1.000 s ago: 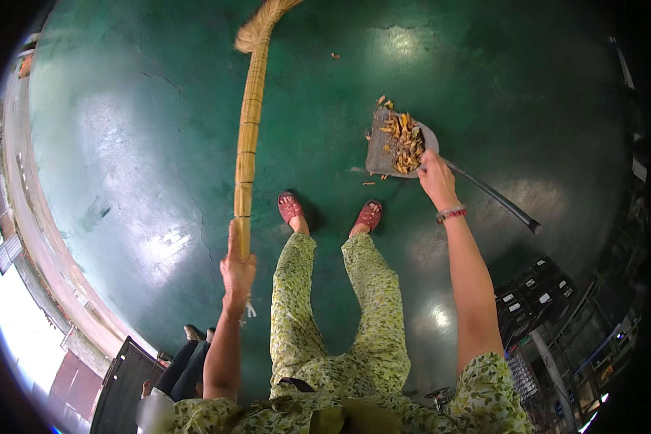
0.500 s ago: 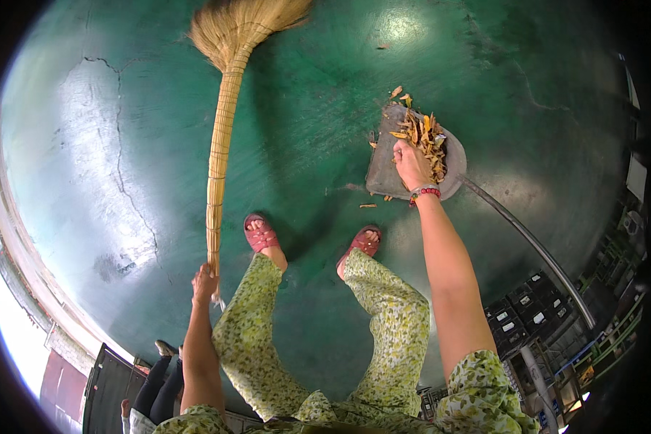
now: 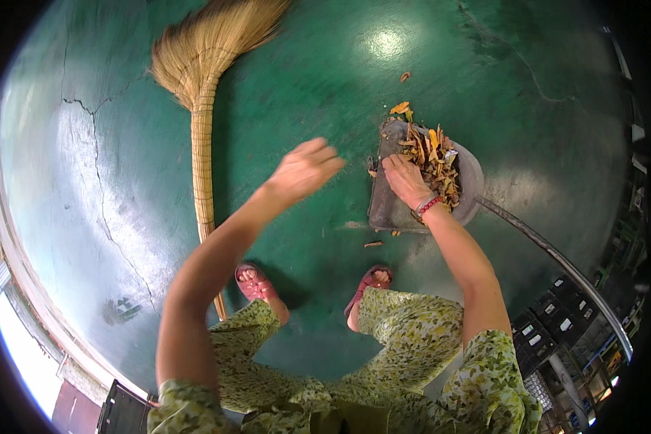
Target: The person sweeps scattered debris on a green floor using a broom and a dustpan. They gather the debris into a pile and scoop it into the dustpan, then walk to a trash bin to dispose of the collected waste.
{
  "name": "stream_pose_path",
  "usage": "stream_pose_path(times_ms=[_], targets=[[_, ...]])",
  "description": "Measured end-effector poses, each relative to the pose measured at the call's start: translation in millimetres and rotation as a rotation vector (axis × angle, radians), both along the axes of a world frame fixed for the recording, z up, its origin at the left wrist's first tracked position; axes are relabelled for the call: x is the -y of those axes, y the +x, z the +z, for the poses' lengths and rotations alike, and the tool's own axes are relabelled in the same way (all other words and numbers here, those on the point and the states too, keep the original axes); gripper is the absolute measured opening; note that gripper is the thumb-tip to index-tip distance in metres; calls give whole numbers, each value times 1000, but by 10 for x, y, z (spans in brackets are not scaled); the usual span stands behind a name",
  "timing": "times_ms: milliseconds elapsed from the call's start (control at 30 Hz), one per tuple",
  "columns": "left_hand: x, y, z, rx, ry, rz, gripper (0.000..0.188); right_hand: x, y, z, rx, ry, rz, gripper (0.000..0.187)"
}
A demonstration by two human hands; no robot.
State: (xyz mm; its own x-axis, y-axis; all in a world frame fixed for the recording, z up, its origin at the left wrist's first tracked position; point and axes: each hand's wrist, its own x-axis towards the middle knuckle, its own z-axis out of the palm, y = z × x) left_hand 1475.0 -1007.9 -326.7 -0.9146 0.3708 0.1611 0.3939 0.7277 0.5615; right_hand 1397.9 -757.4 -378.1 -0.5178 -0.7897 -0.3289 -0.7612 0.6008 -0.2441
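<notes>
A grey dustpan [image 3: 390, 206] with a long dark handle [image 3: 557, 260] lies on the green floor, heaped with dry yellow-brown leaves [image 3: 434, 155]. My right hand [image 3: 405, 179] rests in the pan on the leaves, fingers bent over them; a red band is on its wrist. My left hand [image 3: 304, 170] hovers open above the floor just left of the pan, holding nothing. A straw broom [image 3: 202, 87] lies flat on the floor to the left, its handle running back toward my left foot.
Loose leaf scraps [image 3: 404, 75] lie on the floor beyond and before the pan. My feet in red sandals [image 3: 257, 283] stand below the pan. A long crack [image 3: 98, 195] runs through the floor at left. Crates [image 3: 557, 318] stand at the lower right.
My left hand let go of the broom, which now lies on the floor, and reached toward the dustpan. My right hand moved from the pan's edge onto the leaves. I bent lower.
</notes>
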Motion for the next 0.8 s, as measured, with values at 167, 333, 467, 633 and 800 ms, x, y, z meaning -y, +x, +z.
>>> stream_pose_path(times_ms=[167,333,467,633,800], targets=[[-587,-580,-695,-55,-177,-225,13,0,63,-72,-110,1,25,13],[-703,-600,-908,-45,-298,-344,11,-117,245,260,-121,-50,-273,15],[-662,-534,-906,-100,-346,-380,9,-446,369,411,120,-381,-520,23],[-755,-460,-786,35,-490,-370,9,-575,335,452,419,-492,-872,42],[-640,-318,-557,217,-388,-25,19,-607,283,436,668,-468,-1038,53]])
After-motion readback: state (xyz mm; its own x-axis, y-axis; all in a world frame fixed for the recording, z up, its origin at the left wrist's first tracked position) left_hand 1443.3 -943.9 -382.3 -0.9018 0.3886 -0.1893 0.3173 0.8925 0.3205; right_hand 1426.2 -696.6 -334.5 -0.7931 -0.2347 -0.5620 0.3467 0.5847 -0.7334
